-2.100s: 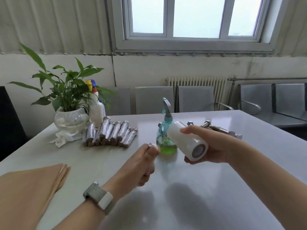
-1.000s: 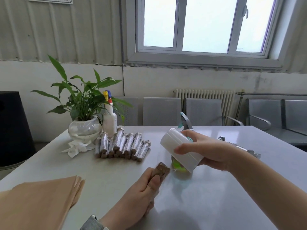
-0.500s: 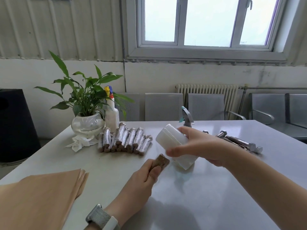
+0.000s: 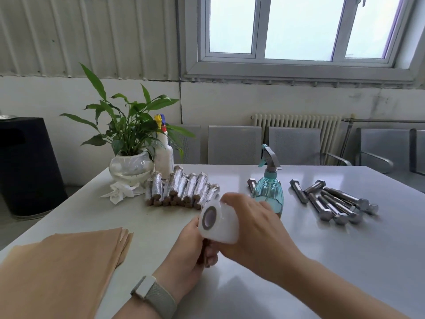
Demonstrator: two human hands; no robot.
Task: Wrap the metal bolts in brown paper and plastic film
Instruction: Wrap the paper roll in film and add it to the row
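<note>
Right hand (image 4: 257, 229): fingers curled round a white roll of plastic film (image 4: 218, 224), held above the tabletop (image 4: 299, 261).
Left hand (image 4: 193, 247): gripping a brown-paper-wrapped bolt (image 4: 203, 252), mostly hidden under the roll.
Bare bolts (image 4: 333, 203): lying to the right.
Wrapped bolts (image 4: 181, 189): near the plant.
Writing: none legible.

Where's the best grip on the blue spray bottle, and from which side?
Grip the blue spray bottle at its narrow neck just under the trigger head, probably coming from above: it stands upright, the right hand blocks its near side, and a bare bolt lies close on its left.
</note>
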